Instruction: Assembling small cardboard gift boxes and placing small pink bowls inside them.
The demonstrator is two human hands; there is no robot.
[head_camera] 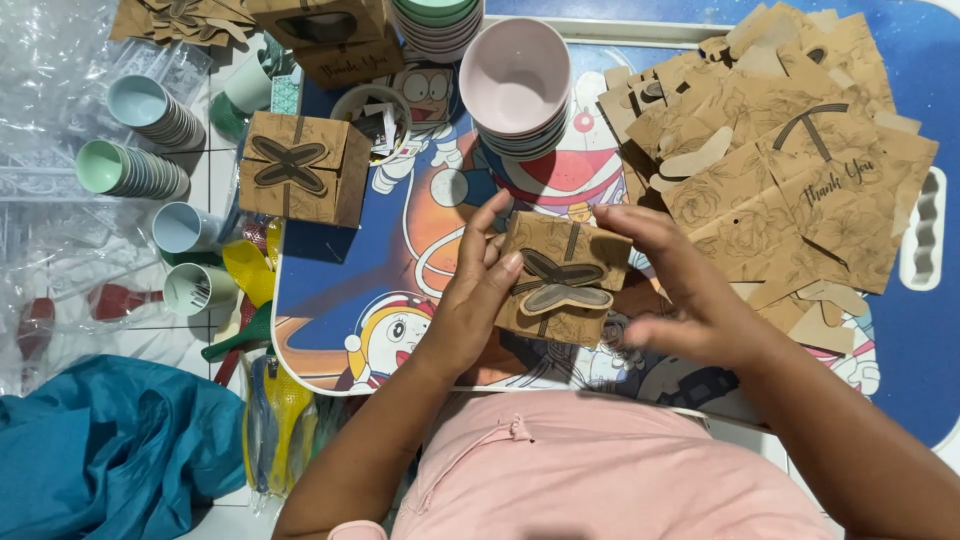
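As the box (562,278) needs steadying, your left hand (478,290) and right hand (680,290) clamp its opposite sides, butterfly tabs facing up.

Both hands hold a small brown kraft gift box (562,280) over the cartoon-printed table (400,250), left hand (478,295) and right hand (685,290) on either side. A finished box (300,168) sits to the left, flat box blanks (790,170) piled right, pastel bowls (515,85) stacked behind.
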